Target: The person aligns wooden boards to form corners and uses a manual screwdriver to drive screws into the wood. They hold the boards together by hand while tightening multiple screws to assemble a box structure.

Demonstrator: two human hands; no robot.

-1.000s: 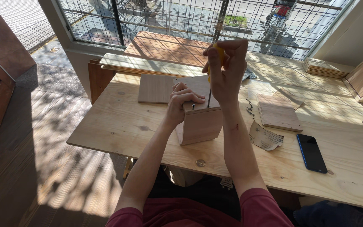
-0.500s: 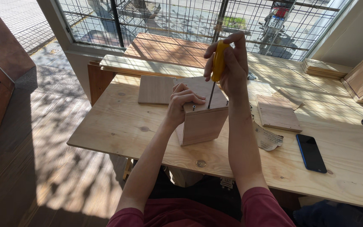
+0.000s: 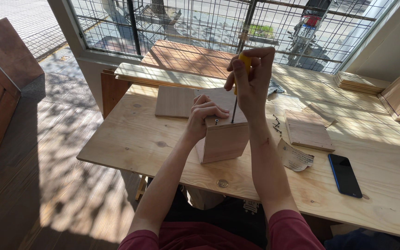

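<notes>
Sunlit, the wooden worktop (image 3: pixel 130 139) carried a small wooden box (image 3: pixel 223 136) near its front edge. On the box's top, the left hand (image 3: pixel 204 115) pressed with curled fingers. Above the box, the right hand (image 3: pixel 251 78) had fingers wrapped around a yellow screwdriver (image 3: pixel 239 83), tip down on the box. Right of the box lay a phone (image 3: pixel 344 175).

hands (image 3: pixel 204 113): 2 | wooden box (image 3: pixel 223 134): 1 | screwdriver (image 3: pixel 239 81): 1 | phone (image 3: pixel 344 175): 1 | loose square boards (image 3: pixel 174 102): 2
</notes>
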